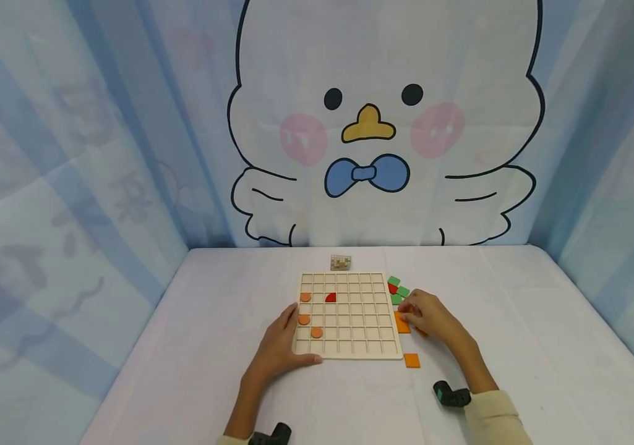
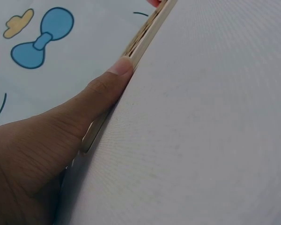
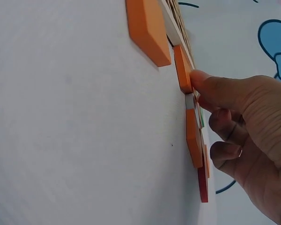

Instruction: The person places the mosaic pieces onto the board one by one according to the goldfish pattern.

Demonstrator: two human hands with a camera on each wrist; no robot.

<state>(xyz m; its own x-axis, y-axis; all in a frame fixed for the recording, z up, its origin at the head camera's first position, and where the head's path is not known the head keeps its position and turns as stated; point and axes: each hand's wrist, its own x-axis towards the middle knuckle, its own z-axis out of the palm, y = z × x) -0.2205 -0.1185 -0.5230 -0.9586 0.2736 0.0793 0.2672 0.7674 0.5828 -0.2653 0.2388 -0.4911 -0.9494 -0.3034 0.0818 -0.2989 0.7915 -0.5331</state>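
A pale square grid board [image 1: 350,318] lies on the table. On its left part are three orange discs, [image 1: 305,297] one of them near the left edge, and a red quarter-round piece [image 1: 330,298]. My left hand [image 1: 278,347] grips the board's near left corner, thumb [image 2: 122,66] along the front edge and fingers at the left side. Beside the board's right edge, my right hand [image 1: 429,316] pinches at an orange square tile [image 1: 402,324] with thumb and index finger; the thumb [image 3: 201,78] touches it in the right wrist view. The other right fingers are curled.
Green tiles [image 1: 394,281] and a red piece [image 1: 393,288] lie right of the board's far end. Another orange tile [image 1: 412,360] lies nearer, and one is partly under the right hand. A small patterned object [image 1: 341,262] stands behind the board. Printed curtains surround the table.
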